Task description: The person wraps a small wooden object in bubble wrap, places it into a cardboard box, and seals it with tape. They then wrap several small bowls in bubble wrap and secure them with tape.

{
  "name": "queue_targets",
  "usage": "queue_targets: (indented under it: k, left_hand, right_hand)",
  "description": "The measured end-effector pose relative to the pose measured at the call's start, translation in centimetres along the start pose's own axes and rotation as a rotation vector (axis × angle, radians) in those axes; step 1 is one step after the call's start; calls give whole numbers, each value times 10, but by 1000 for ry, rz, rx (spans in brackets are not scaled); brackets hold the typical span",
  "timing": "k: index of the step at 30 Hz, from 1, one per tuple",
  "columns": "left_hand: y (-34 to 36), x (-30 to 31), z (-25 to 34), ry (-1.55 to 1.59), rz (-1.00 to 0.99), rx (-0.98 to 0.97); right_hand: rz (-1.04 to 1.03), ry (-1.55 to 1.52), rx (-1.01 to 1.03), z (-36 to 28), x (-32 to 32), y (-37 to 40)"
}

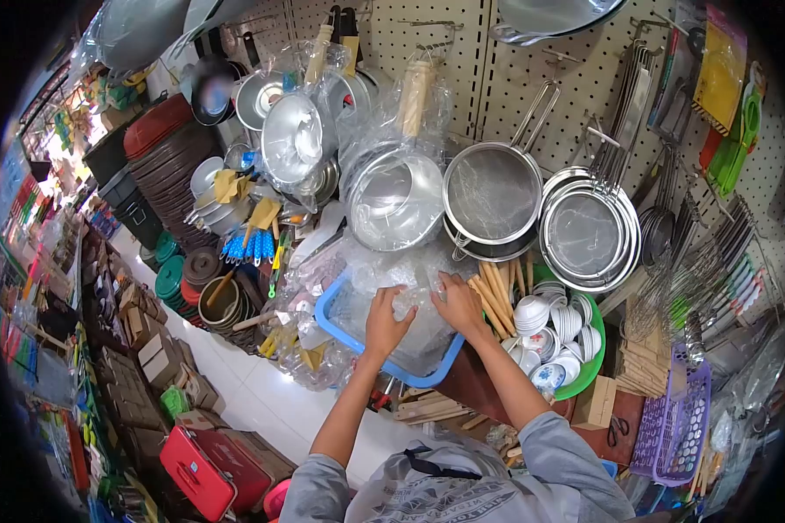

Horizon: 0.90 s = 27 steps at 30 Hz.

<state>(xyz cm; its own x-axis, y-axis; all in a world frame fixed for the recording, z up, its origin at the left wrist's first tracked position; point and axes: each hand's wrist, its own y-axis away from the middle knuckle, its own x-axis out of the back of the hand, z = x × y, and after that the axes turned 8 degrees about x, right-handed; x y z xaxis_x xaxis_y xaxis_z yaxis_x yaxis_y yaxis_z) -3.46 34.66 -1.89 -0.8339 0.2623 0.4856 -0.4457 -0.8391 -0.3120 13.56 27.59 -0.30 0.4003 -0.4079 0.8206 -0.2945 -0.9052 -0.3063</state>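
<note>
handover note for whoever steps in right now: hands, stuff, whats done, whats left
Left hand: lies on the clear plastic in the blue basket; can't tell whether it pinches it.
Right hand: on the same plastic at the basket's far side, beside the wooden sticks.
Things: basket sits below the hanging pans; green bowl of small white dishes to its right.
Done: plastic bundle is in the basket.
Left: nothing lifted out; contents hidden under the plastic.
</note>
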Motion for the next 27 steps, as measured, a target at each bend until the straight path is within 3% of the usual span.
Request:
queue_targets:
  k: [10, 13, 16, 19, 22, 27]
  left_hand:
    - [-5, -4, -22, 25, 26, -30]
    - [-5, -1, -15, 20, 50, -43]
    - [-4, 2, -12, 48, 7, 70]
    - [-1, 8, -14, 113, 72, 23]
    - [0, 12, -18, 323, 159, -35]
    - [4, 25, -4, 371, -12, 168]
  right_hand:
    - [89, -394, 113, -16, 35, 1]
    - [85, -413, 264, -21, 39, 6]
    - [-14, -457, 313, -29, 38, 12]
    - [-137, -327, 309, -46, 50, 21]
    - [-28, -245, 484, -45, 45, 29]
    - [-126, -183, 522, -56, 58, 47]
